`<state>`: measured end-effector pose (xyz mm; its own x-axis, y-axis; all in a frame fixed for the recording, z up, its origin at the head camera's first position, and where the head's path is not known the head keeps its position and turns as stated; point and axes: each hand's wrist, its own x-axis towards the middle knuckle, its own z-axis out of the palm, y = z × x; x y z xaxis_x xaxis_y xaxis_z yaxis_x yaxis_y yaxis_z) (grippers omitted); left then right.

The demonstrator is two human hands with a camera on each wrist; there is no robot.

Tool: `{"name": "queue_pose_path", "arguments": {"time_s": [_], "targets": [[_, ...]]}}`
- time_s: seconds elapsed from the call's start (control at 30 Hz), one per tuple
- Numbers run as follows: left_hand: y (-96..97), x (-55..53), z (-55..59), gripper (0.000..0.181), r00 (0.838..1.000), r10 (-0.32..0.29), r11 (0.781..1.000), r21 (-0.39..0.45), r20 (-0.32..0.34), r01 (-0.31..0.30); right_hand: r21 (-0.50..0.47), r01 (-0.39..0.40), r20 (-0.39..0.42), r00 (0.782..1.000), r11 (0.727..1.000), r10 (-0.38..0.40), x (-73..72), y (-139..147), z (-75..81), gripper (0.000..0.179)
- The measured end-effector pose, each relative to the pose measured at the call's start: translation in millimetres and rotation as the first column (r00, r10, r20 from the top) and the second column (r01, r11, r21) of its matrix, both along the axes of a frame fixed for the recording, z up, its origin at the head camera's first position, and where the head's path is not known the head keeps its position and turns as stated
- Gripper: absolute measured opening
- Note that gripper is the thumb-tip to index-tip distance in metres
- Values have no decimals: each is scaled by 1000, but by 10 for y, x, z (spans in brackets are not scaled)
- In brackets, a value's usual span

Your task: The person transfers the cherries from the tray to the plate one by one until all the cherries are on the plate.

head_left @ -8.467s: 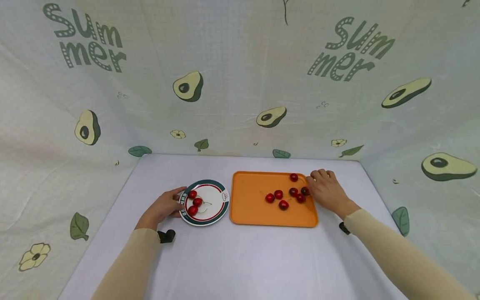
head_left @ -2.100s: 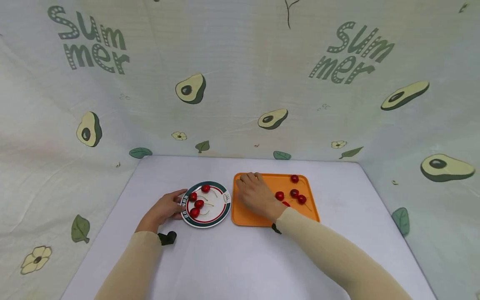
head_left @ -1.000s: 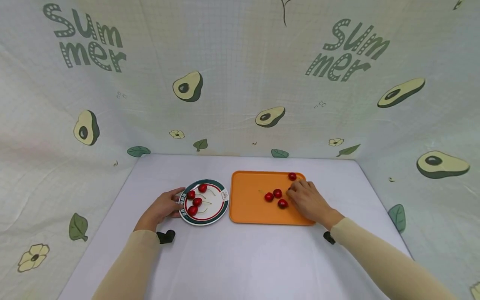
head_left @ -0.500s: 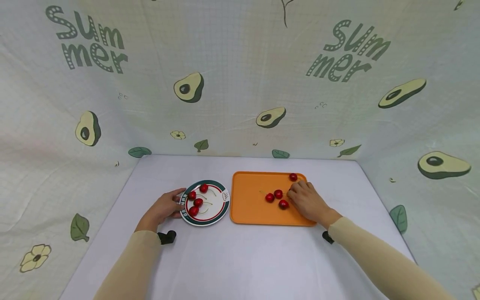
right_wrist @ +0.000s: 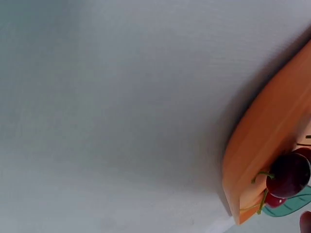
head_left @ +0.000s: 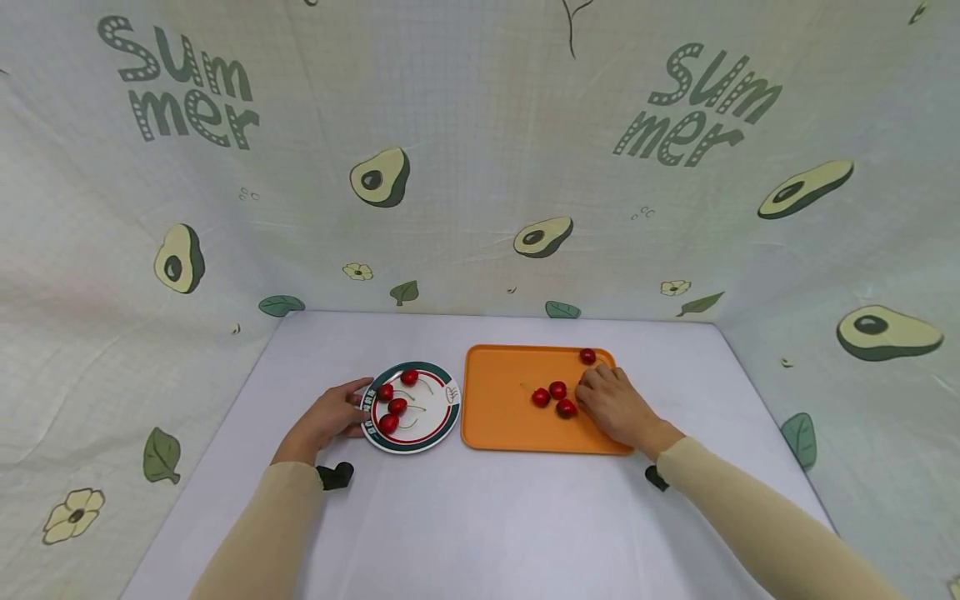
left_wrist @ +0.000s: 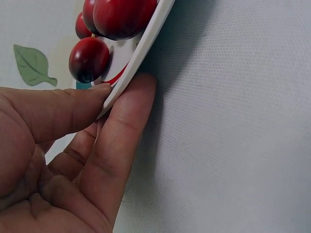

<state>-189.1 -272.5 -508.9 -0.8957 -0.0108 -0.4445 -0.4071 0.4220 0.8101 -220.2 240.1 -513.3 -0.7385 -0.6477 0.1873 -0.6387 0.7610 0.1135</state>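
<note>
My left hand pinches the left rim of a white plate with a green band, thumb on top and fingers beneath. In the left wrist view the rim is between thumb and fingers, and several red cherries sit on the plate. My right hand is over the right part of an orange tray, fingers bent down among the cherries there. Its fingertips are mostly hidden; I cannot tell whether they hold a cherry. A dark cherry with a green stem shows near one fingertip in the right wrist view.
Three cherries lie together just left of my right hand, and another cherry is near the tray's back right corner. Plate and tray stand side by side on a white table. A printed cloth hangs behind and at the sides.
The plate has one more cherry at its back than 8.5 s ago. My right hand has moved from the tray's left side back to its right, staying nearly still lately. My left hand stays put.
</note>
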Motion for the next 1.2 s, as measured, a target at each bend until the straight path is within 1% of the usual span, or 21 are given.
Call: {"name": "queue_pose_path", "arguments": {"time_s": [0.13, 0.3, 0.6, 0.77, 0.9, 1.0, 1.2], "targets": [[-4, -3, 16, 77, 1000, 2, 1000, -7, 5, -2, -25, -11, -9, 1000, 1000, 11, 12, -3, 50, 12], [-14, -2, 29, 77, 1000, 2, 1000, -9, 6, -2, -33, -15, -8, 1000, 999, 15, 18, -30, 126, 15], [-38, -8, 10, 78, 1000, -3, 1000, 7, 3, 3, -53, -51, -94, 994, 997, 46, -33, -166, 237, 18], [-39, -12, 20, 78, 1000, 4, 1000, 13, 10, -4, -48, -76, -142, 988, 996, 69, -69, -264, 260, 17], [-33, -9, 24, 78, 1000, -3, 1000, 10, 2, 3, -53, -85, -166, 983, 995, 75, -89, -346, 269, 16], [-21, -3, 29, 78, 1000, -3, 1000, 11, 0, 3, -48, -79, -165, 984, 996, 70, -90, -423, 279, 16], [-10, 4, 17, 77, 1000, -2, 1000, 6, -1, 2, -6, -78, -139, 987, 997, 76, -83, -619, 313, 18]]}}
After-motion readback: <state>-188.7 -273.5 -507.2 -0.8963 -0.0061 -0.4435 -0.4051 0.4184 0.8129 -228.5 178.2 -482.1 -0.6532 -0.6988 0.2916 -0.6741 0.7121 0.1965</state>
